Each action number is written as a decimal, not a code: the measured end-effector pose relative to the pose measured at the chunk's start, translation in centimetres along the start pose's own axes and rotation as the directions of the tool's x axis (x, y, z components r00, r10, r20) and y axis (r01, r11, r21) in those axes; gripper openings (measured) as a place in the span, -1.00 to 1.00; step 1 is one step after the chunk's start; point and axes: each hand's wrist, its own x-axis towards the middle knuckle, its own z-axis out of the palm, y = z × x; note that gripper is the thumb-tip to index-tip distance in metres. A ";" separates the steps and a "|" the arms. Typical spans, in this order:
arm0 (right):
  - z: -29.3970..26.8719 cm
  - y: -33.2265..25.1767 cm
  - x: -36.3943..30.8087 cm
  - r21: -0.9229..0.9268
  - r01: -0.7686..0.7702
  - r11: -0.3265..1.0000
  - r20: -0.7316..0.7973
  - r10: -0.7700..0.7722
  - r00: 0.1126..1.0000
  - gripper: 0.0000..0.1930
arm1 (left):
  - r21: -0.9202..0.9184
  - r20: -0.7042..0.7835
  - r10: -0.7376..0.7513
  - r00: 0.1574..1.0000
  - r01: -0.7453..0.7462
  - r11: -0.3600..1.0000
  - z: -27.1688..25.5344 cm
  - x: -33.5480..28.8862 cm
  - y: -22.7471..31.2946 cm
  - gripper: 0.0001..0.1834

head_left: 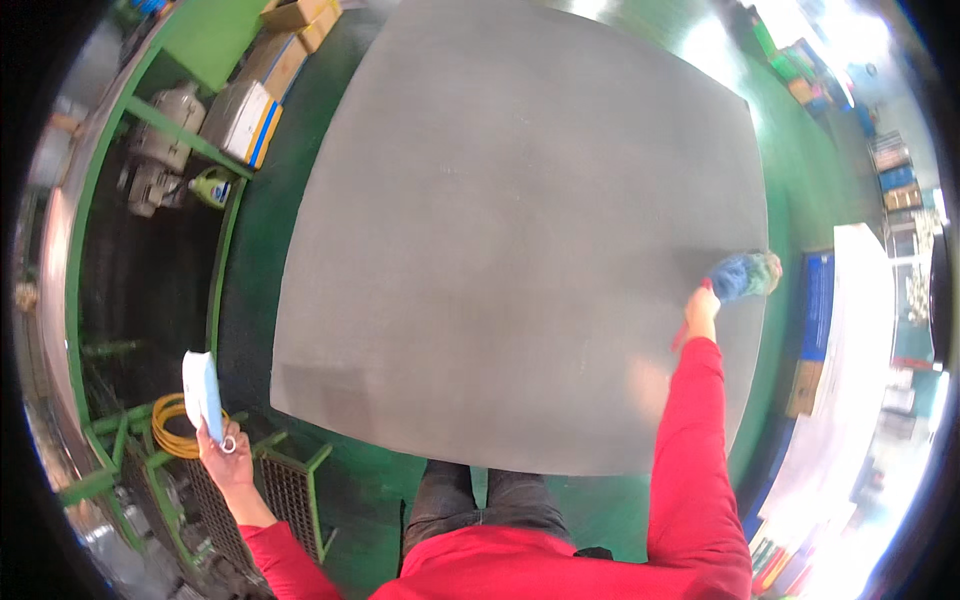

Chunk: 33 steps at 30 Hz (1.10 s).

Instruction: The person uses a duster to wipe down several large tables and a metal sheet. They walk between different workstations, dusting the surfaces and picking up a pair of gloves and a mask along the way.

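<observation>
My right hand (702,308) is closed around the red handle of a fluffy duster (738,277). The duster's blue and green head lies over the right edge of a large grey tabletop (520,240). Off to the left, beyond the table's near corner, my left hand (228,455) grips a flat white and light-blue pack (203,393) held upright. A small white ring (229,444) shows by the fingers; I cannot make out whether it belongs to the pack.
A green metal shelf frame (230,250) with machine parts and a light-green bottle (211,187) runs along the left. Cardboard boxes (275,62) stand behind it. A coiled yellow hose (172,428) hangs near a mesh rack (285,495). White panels (840,370) line the right side.
</observation>
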 end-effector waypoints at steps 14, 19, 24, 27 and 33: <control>-14.3 -39.9 -30.0 0.138 0.892 -0.431 -0.198 -0.894 -0.401 -0.60 | 0.016 -0.102 0.028 0.994 -0.026 1.000 6.4 -0.2 -3.6 -0.78; -23.4 -36.5 -9.8 0.092 0.947 0.307 -0.266 -0.909 0.321 -0.56 | 0.160 -0.194 -0.135 0.972 0.167 0.973 9.5 6.3 -10.7 -0.75; -18.6 -18.9 11.1 0.570 0.133 0.811 -0.437 0.163 0.884 -0.76 | 0.546 0.048 -0.216 0.975 0.155 0.823 10.3 11.5 -19.9 -0.67; -6.6 0.5 19.4 0.370 -0.273 0.888 -0.227 0.372 0.900 -0.72 | 0.630 0.207 -0.436 0.876 0.222 0.744 11.6 11.9 -24.9 -0.58; -15.7 -8.5 25.1 0.529 -0.353 0.772 -0.033 0.435 0.900 -0.70 | 0.709 0.073 -0.489 0.869 0.300 0.638 10.0 11.5 -25.7 -0.68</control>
